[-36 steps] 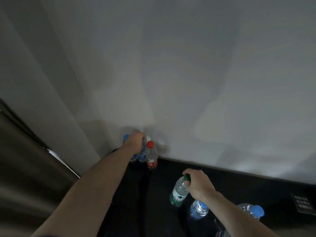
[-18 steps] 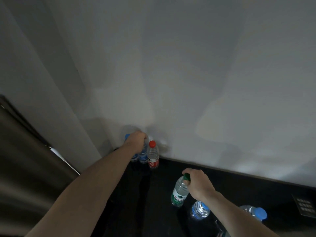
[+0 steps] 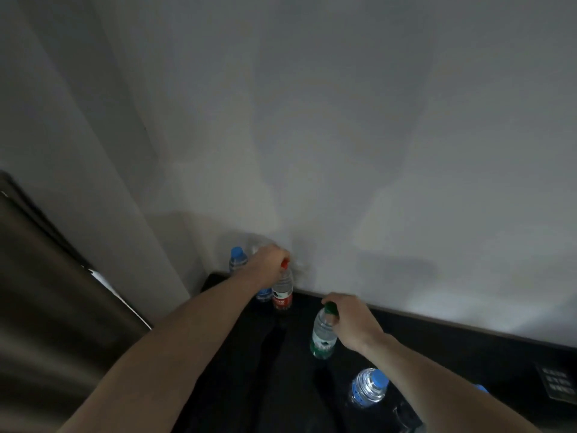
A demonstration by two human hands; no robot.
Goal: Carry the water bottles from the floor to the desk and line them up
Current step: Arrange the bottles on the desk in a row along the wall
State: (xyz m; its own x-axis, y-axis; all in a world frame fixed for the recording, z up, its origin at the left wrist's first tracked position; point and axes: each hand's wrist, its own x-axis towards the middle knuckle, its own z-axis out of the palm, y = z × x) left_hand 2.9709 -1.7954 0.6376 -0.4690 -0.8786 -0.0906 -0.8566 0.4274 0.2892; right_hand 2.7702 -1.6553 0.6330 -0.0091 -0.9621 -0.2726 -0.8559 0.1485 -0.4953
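Observation:
Several water bottles stand on the black desk (image 3: pixel 452 342) by the wall. My left hand (image 3: pixel 268 264) reaches to the far corner, its fingers closed over the red cap of a red-labelled bottle (image 3: pixel 283 293). A blue-capped bottle (image 3: pixel 237 260) stands just left of the hand. Another blue-labelled bottle (image 3: pixel 263 295) shows partly under my wrist. My right hand (image 3: pixel 352 323) grips the green cap of a green-labelled bottle (image 3: pixel 323 336), which stands upright nearer to me. A blue-capped bottle (image 3: pixel 368 387) stands below my right forearm.
A pale wall rises straight behind the desk. A dark brown panel (image 3: pixel 46 292) fills the left side. A small dark keypad-like object (image 3: pixel 559 384) lies at the right edge. Another blue cap (image 3: pixel 480 388) peeks out behind my right forearm.
My left hand has shifted right from the blue bottles onto the red cap, uncovering the far-left blue-capped bottle. My right hand still holds the green-capped bottle in about the same place.

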